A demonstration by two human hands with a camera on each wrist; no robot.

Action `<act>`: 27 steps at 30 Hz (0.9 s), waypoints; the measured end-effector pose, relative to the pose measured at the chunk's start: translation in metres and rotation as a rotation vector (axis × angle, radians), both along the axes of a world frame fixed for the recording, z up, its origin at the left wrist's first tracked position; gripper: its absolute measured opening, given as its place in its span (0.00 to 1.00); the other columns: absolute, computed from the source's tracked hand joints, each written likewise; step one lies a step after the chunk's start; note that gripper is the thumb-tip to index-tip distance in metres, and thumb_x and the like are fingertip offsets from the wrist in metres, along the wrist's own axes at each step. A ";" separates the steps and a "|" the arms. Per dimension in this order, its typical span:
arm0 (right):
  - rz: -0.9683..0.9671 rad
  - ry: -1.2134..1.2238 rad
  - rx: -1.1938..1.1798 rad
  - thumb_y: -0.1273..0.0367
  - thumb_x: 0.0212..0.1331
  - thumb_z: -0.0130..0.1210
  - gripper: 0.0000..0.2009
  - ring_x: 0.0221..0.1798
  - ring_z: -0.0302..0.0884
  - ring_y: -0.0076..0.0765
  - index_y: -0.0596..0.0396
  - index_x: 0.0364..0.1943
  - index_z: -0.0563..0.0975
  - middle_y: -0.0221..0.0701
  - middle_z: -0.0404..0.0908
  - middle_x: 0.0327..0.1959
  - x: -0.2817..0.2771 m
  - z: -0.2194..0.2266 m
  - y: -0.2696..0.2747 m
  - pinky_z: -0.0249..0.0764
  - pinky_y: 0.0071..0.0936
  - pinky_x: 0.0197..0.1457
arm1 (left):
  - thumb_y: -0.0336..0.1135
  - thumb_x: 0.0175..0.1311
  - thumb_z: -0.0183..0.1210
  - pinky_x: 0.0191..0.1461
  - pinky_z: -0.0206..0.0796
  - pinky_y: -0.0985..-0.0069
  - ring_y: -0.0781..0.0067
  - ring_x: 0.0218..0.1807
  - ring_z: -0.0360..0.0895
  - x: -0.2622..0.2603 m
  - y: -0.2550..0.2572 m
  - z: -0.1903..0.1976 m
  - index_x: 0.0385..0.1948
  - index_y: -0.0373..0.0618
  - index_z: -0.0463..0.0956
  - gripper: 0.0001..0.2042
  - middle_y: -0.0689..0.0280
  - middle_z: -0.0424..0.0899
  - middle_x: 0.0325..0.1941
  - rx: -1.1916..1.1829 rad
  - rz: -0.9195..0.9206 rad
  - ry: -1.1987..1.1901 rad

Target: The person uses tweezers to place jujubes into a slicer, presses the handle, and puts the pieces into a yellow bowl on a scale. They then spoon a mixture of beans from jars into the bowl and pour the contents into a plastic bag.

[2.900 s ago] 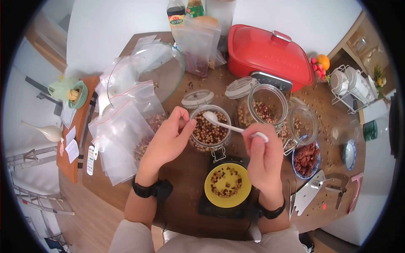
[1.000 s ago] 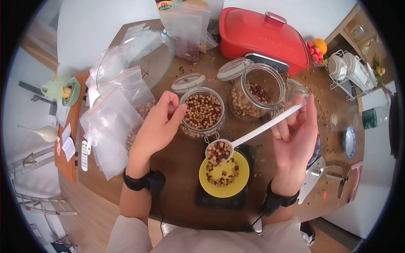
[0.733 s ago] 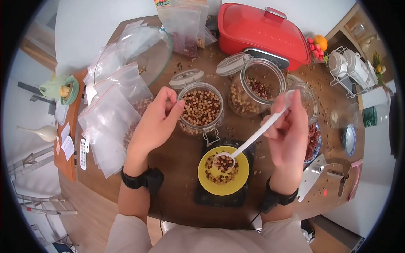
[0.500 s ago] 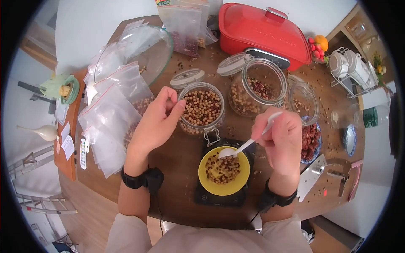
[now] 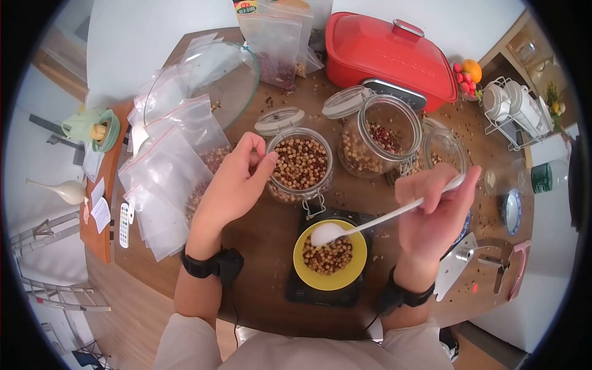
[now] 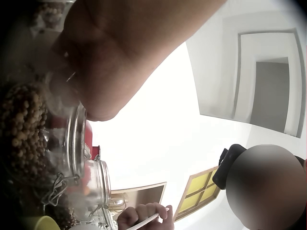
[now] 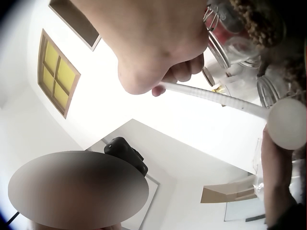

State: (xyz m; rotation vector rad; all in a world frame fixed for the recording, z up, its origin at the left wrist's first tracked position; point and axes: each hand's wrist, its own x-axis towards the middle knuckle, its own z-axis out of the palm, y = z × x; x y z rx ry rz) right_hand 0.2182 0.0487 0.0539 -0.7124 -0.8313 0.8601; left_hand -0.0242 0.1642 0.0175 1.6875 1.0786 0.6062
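Note:
My right hand (image 5: 428, 216) pinches the handle of a long white measuring spoon (image 5: 388, 217) by its end. The spoon's head hangs over the far left side of a yellow bowl (image 5: 330, 283), with its white rounded underside showing. Tan and dark red beans (image 5: 327, 256) lie in the bowl, which stands on a black kitchen scale (image 5: 320, 300). Behind it, an open clip-top glass jar (image 5: 287, 195) is full of the same beans. My left hand (image 5: 237, 182) is beside this jar, fingers loosely curled, thumb tip right at its left rim.
Two more open jars, one glass jar (image 5: 364, 165) nearest, stand to the right, before a red electric cooker (image 5: 388, 58). Zip bags (image 5: 163, 185) and a glass lid (image 5: 237, 92) lie left. Loose beans are scattered about. Right sit a metal scraper (image 5: 453, 265) and a pink peeler (image 5: 519, 268).
The right hand lowered a spoonful of beans over the yellow bowl and tipped it in. The bowl holds more beans, and the spoon has risen with its underside up. The left hand stayed put.

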 end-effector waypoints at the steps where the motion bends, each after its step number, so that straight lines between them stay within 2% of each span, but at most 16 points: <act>1: -0.047 0.082 -0.011 0.49 0.79 0.32 0.29 0.18 0.51 0.23 0.53 0.23 0.68 0.23 0.59 0.15 -0.002 0.004 0.000 0.48 0.24 0.26 | 0.33 0.77 0.52 0.26 0.48 0.85 0.91 0.25 0.58 0.001 -0.002 0.004 0.43 0.48 0.60 0.08 0.78 0.67 0.23 -0.016 0.017 0.003; 3: -0.140 0.246 -0.033 0.48 0.79 0.32 0.28 0.18 0.46 0.21 0.52 0.23 0.67 0.22 0.55 0.14 -0.004 0.011 0.001 0.45 0.24 0.25 | 0.33 0.76 0.52 0.26 0.48 0.85 0.90 0.25 0.58 0.002 -0.003 0.005 0.44 0.47 0.59 0.08 0.77 0.69 0.23 -0.029 0.029 0.007; 7: -0.327 0.244 -0.065 0.47 0.79 0.33 0.26 0.19 0.43 0.17 0.51 0.29 0.68 0.21 0.59 0.21 -0.010 0.012 0.004 0.40 0.22 0.24 | 0.32 0.76 0.52 0.26 0.49 0.85 0.90 0.24 0.59 0.002 -0.002 0.004 0.46 0.47 0.59 0.09 0.76 0.70 0.23 -0.026 0.021 0.006; 8: -0.326 0.133 -0.061 0.49 0.79 0.35 0.23 0.20 0.42 0.17 0.50 0.32 0.68 0.18 0.55 0.22 -0.010 0.007 0.004 0.41 0.22 0.24 | 0.32 0.76 0.52 0.26 0.49 0.85 0.90 0.24 0.59 0.002 -0.002 0.004 0.46 0.47 0.59 0.09 0.76 0.70 0.23 -0.028 0.022 0.004; 11: -0.398 -0.079 -0.159 0.48 0.78 0.35 0.23 0.20 0.46 0.16 0.51 0.34 0.69 0.19 0.59 0.22 -0.023 0.004 0.010 0.41 0.20 0.22 | 0.33 0.77 0.51 0.26 0.49 0.85 0.90 0.25 0.59 0.002 -0.001 0.005 0.45 0.47 0.59 0.08 0.76 0.70 0.24 -0.048 0.020 -0.002; 12: -0.323 -0.173 -0.156 0.47 0.79 0.34 0.24 0.20 0.50 0.15 0.51 0.36 0.71 0.21 0.63 0.22 -0.022 0.000 0.006 0.42 0.18 0.20 | 0.33 0.77 0.51 0.26 0.49 0.85 0.90 0.24 0.59 0.002 -0.001 0.005 0.45 0.47 0.59 0.08 0.76 0.70 0.23 -0.046 0.015 -0.007; 15: -0.227 -0.298 -0.220 0.48 0.79 0.28 0.26 0.20 0.52 0.12 0.54 0.39 0.71 0.20 0.62 0.20 -0.027 -0.003 0.008 0.43 0.16 0.22 | 0.33 0.77 0.51 0.26 0.49 0.84 0.90 0.24 0.59 0.001 -0.001 0.002 0.44 0.48 0.60 0.08 0.77 0.70 0.23 -0.028 0.008 -0.020; 19: -0.058 -0.426 -0.261 0.53 0.80 0.30 0.24 0.23 0.54 0.12 0.56 0.44 0.73 0.21 0.65 0.23 -0.033 -0.004 0.010 0.47 0.15 0.24 | 0.33 0.77 0.51 0.26 0.49 0.84 0.90 0.24 0.59 0.002 -0.001 0.001 0.44 0.48 0.60 0.07 0.77 0.69 0.23 0.001 0.006 -0.014; 23: 0.072 -0.486 -0.311 0.58 0.80 0.32 0.19 0.23 0.57 0.14 0.56 0.47 0.74 0.23 0.70 0.26 -0.035 -0.005 0.014 0.54 0.17 0.26 | 0.33 0.77 0.52 0.26 0.49 0.83 0.90 0.25 0.59 0.002 -0.002 0.006 0.43 0.48 0.60 0.08 0.77 0.67 0.22 -0.005 0.008 0.019; 24: 0.111 -0.483 -0.318 0.61 0.80 0.34 0.17 0.24 0.61 0.17 0.57 0.47 0.74 0.25 0.72 0.26 -0.034 -0.008 0.014 0.58 0.20 0.28 | 0.33 0.77 0.52 0.27 0.49 0.83 0.90 0.25 0.59 0.002 -0.002 0.005 0.43 0.48 0.60 0.08 0.77 0.67 0.22 0.000 0.010 0.019; 27: 0.105 -0.641 -0.273 0.62 0.79 0.35 0.17 0.24 0.64 0.20 0.57 0.45 0.74 0.27 0.72 0.24 -0.030 -0.014 0.017 0.61 0.23 0.29 | 0.33 0.77 0.52 0.27 0.49 0.83 0.89 0.25 0.59 0.002 -0.002 0.004 0.43 0.48 0.60 0.08 0.77 0.66 0.22 0.016 0.014 0.017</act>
